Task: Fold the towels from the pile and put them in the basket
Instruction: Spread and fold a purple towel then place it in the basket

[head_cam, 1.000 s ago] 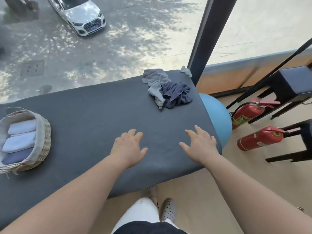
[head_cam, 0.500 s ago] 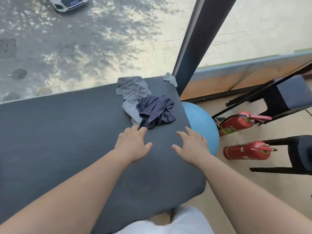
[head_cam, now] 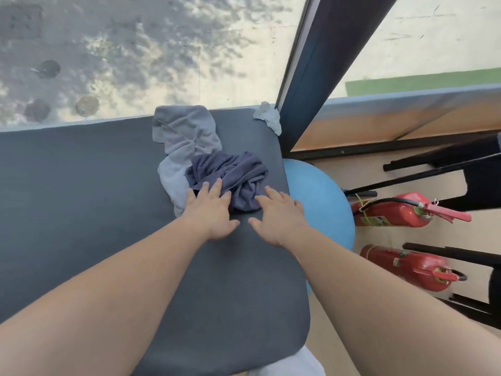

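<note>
While reaching for pile, hovering left hand (head_cam: 211,213) and right hand (head_cam: 279,216), both spread, empty, at dark blue towel (head_cam: 233,176). Next: probably pinching one edge, lifting clear of grey towel (head_cam: 184,137).

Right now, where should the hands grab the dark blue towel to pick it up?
Probably by its near edge, coming from the person's side. The dark blue towel lies crumpled on top of the light grey towel, so pinching its raised folds should lift it alone. The left hand already touches that edge; the right hand is open beside it.
</note>
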Motion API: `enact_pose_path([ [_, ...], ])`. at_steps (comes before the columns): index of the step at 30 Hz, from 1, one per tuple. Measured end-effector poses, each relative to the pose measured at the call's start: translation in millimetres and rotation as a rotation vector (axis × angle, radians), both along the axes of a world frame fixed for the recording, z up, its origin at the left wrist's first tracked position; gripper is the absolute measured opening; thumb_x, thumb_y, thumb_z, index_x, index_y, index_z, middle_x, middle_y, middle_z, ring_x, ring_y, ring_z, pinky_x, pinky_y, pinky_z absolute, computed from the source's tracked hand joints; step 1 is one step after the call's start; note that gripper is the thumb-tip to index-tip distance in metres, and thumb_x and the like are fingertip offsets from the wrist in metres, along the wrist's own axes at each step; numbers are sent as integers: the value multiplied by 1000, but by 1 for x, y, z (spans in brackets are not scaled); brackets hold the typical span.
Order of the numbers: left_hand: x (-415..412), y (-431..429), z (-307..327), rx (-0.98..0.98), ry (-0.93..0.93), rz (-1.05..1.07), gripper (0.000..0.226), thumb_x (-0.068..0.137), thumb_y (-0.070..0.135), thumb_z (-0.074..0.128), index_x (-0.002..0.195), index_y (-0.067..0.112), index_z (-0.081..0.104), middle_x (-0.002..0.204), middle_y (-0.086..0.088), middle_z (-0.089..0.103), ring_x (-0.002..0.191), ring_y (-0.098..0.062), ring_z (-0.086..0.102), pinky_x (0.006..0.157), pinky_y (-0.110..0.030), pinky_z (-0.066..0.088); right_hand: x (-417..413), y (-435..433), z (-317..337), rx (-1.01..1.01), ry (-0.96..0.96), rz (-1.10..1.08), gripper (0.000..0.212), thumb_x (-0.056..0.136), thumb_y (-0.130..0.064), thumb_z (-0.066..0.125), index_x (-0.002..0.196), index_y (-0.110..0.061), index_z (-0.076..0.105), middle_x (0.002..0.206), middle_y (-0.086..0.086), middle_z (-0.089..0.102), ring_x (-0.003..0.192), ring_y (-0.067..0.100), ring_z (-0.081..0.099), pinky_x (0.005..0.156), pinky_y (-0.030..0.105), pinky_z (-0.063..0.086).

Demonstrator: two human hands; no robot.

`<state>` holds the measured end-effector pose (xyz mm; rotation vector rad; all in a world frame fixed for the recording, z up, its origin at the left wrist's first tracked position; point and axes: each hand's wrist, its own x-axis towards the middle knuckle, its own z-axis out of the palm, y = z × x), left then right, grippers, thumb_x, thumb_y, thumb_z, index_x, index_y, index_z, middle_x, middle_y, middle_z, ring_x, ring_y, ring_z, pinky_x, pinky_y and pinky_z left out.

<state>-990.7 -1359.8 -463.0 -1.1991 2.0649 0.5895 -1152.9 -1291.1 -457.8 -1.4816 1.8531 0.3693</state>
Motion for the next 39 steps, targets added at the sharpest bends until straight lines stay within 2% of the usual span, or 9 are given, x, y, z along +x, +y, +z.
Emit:
enact_pose_path([
  [2, -3, 1, -4, -25, 7, 18, 88, 92, 62, 50, 158, 16, 15, 168, -6, -1, 154, -27, 3, 122, -57, 9, -5, 1, -3, 10, -29, -17, 63, 94, -58, 48, 150, -30, 35, 168, -1, 12, 151, 30, 18, 120, 53, 21],
  [4, -5, 6, 3, -117, 115, 38, 72, 92, 51, 56, 150, 13, 35, 164, -7, 22, 150, -26, 23, 119, -50, 19, -13, 4, 0, 0, -62, -37, 62, 96, -54, 48, 151, -29, 34, 168, -1, 12, 152, 29, 17, 120, 53, 21],
  [9, 2, 26, 44, -341, 532, 280, 19, 88, 10, 64, 104, 12, 75, 109, -3, 72, 103, -29, 65, 85, -34, 46, -26, 12, 27, -158, -172, -108, 57, 100, -41, 50, 152, -27, 35, 166, -1, 21, 149, 26, 25, 118, 45, 26],
  [15, 7, 59, 111, -279, 705, 522, 26, 81, 1, 64, 98, 20, 69, 86, 11, 66, 79, -9, 60, 73, -14, 45, -14, 32, 65, -340, -328, 20, 55, 95, -37, 61, 147, -35, 45, 159, -9, 37, 148, 21, 29, 117, 45, 31],
  [18, 15, 83, 145, -299, 735, 533, 29, 79, 0, 61, 98, 18, 73, 87, 12, 67, 79, -2, 57, 72, 1, 37, -1, 48, 83, -442, -383, 84, 21, 89, -33, 66, 109, -31, 70, 120, -7, 68, 124, 24, 54, 102, 44, 45],
  [20, 26, 101, 165, -317, 713, 535, 27, 79, 2, 61, 94, 20, 75, 87, 13, 68, 77, 0, 56, 70, 1, 37, 8, 63, 95, -448, -418, 76, 9, 86, -29, 66, 96, -29, 67, 99, -6, 71, 102, 24, 60, 87, 40, 50],
  [28, 77, 178, 224, -262, 808, 599, 25, 75, 3, 62, 84, 22, 75, 75, 15, 69, 67, 4, 58, 61, -6, 40, 64, 132, 132, -511, -482, 156, 14, 79, -29, 62, 85, -17, 60, 84, -1, 64, 85, 28, 55, 72, 46, 50],
  [33, 123, 216, 240, -320, 894, 613, 23, 74, 1, 61, 75, 20, 73, 69, 10, 67, 62, -2, 56, 56, -9, 40, 93, 180, 148, -512, -359, 59, 18, 76, -21, 68, 81, -25, 52, 81, -3, 60, 83, 25, 52, 67, 35, 41],
  [39, 213, 264, 250, -367, 943, 699, 24, 75, 1, 56, 68, 21, 67, 65, 10, 64, 61, -3, 56, 56, -18, 48, 134, 257, 133, -480, -125, 22, 16, 87, -20, 60, 92, -26, 74, 92, 4, 71, 96, 31, 59, 75, 34, 45],
])
